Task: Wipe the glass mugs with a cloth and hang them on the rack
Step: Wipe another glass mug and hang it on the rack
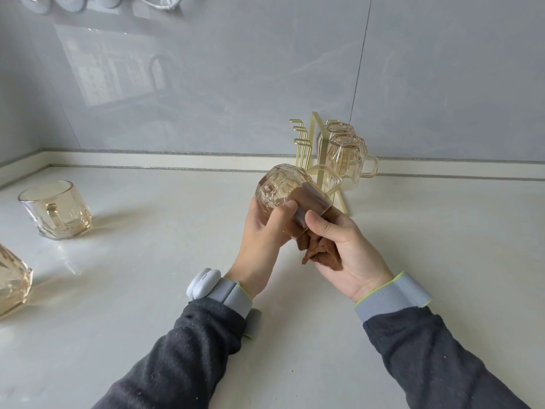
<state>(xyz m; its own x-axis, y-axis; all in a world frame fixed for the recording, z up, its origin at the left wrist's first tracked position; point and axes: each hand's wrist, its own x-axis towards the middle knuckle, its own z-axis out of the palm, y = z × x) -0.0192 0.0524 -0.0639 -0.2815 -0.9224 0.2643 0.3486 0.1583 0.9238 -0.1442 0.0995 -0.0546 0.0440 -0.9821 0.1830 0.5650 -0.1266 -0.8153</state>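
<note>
My left hand [262, 231] grips an amber glass mug [280, 185] tipped on its side above the counter, base pointing away from me. My right hand [342, 246] holds a brown cloth [320, 250], part of it pushed into the mug's mouth. Behind them stands a gold wire rack [306, 149] with two amber mugs [345, 157] hanging upside down on its right side. Its left prongs are bare. Another amber mug [56, 209] stands upright on the counter at the left, and a further piece of amber glass [11, 278] shows at the left edge.
The pale counter [165, 261] runs back to a grey tiled wall [236, 84]. White items [73, 1] hang along the top left edge. A grey band with a white device [203, 283] sits on my left wrist.
</note>
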